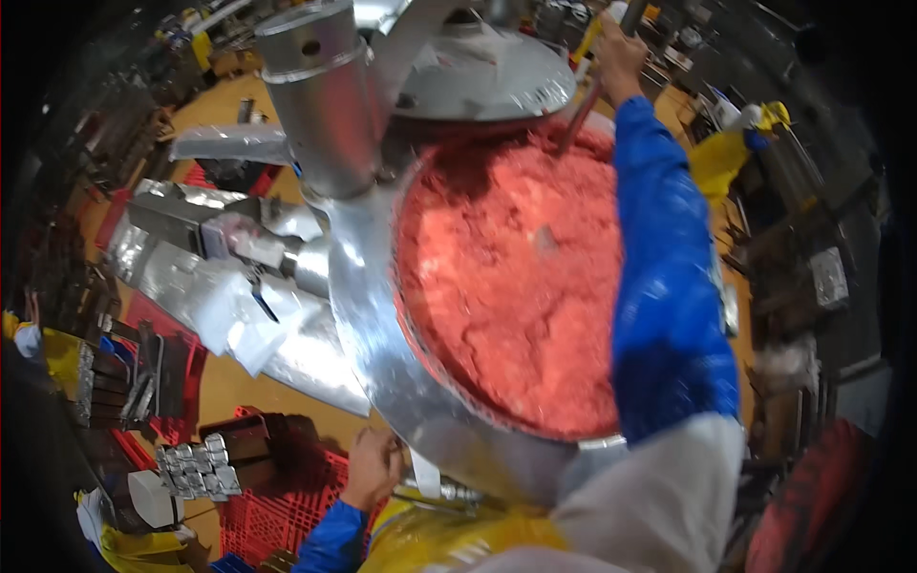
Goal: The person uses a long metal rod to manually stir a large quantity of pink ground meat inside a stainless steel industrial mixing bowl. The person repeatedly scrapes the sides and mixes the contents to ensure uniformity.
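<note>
A round steel hopper [369, 315] filled with red ground meat paste [501, 286] stands before me. My right hand [620, 54] grips a long rod [584, 111] beyond the far right side of the bowl. The rod slants down, and its lower end meets the paste near the far rim. My right arm in a blue sleeve covers the bowl's right side. Low on the left, my left hand [376, 464] is curled close to the machine's near edge; whether its fingers hold anything is unclear. A pale lump [544, 240] lies on the paste.
A steel cylinder [322, 107] rises at the far left of the bowl, near a domed steel lid [487, 79]. Left are a steel table [308, 358], a valve lever [263, 295], white sheets [247, 315], and red crates [272, 523]. Co-workers in yellow aprons [720, 165] stand around.
</note>
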The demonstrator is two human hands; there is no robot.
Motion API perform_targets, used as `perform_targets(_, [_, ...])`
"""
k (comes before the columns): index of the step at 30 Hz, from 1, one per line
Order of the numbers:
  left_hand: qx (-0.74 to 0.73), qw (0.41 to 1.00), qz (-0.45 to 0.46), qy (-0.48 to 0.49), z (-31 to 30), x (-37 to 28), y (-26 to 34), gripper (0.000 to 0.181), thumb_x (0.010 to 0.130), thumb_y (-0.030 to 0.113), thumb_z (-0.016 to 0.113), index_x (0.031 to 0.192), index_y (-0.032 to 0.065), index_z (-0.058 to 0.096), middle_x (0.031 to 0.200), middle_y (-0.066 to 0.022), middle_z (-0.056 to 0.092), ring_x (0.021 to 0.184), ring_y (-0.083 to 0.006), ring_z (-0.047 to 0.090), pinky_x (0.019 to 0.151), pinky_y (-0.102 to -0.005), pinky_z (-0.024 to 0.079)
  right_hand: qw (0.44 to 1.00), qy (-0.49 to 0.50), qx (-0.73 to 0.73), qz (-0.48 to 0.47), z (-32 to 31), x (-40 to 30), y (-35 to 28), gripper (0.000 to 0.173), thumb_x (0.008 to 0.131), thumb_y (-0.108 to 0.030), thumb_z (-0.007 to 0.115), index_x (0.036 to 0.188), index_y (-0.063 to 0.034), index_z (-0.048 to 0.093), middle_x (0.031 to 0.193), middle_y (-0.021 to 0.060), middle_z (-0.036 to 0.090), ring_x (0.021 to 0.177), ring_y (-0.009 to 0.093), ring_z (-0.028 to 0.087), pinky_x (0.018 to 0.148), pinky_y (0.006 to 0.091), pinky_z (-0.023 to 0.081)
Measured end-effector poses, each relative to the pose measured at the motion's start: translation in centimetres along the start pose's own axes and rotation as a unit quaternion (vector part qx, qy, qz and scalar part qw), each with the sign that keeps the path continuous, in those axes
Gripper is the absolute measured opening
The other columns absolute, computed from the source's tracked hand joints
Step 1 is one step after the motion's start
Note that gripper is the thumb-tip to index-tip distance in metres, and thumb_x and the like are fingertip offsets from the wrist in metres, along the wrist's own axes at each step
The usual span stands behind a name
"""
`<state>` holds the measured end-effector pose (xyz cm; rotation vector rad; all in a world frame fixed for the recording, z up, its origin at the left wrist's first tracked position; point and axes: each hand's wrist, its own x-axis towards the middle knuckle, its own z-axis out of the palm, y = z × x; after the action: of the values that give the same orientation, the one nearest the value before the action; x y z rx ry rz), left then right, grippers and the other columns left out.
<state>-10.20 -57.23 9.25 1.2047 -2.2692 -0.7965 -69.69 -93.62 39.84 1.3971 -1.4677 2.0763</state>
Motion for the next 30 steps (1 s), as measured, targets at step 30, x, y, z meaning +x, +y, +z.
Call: perform_targets(30, [-0.055, 0.997, -0.004, -0.046, 1.2, -2.0, -1.6, 0.014, 0.094, 0.017, 0.063, 0.104, 0.0089, 0.068, 0.098, -0.0134, 0.074, 0.098, -0.0358, 0.071, 0.087, -0.0526, 0.052, 0.958, -0.128, 0.257, 0.013, -4.0, 3.9, -39.8, 0.047, 0.105, -0.037, 0.069, 0.068, -0.0151, 0.049, 0.051, -0.0021, 0.042, 0.037, 0.015, 0.043, 0.040, 0.0337, 0.040])
